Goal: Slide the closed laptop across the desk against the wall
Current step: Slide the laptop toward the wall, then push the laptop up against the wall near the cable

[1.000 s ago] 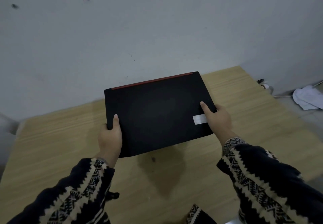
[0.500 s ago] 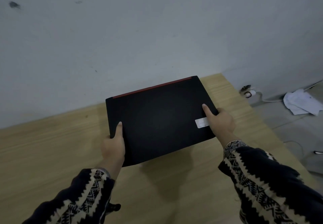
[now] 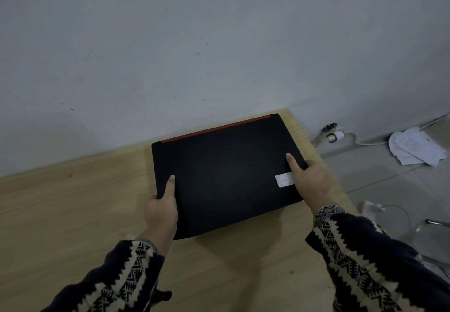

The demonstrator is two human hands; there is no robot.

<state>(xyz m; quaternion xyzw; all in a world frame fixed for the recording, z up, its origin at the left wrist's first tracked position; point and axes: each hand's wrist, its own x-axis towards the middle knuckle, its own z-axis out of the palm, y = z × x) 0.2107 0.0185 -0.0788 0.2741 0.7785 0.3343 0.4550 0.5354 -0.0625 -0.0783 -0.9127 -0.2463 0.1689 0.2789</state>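
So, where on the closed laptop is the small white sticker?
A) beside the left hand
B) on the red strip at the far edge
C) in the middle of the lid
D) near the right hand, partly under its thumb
D: the white sticker sits on the laptop lid at the side of the right hand, whose thumb lies over one end of it.

The white sticker (image 3: 284,179) on the laptop (image 3: 224,172) lid is too blurred to read.
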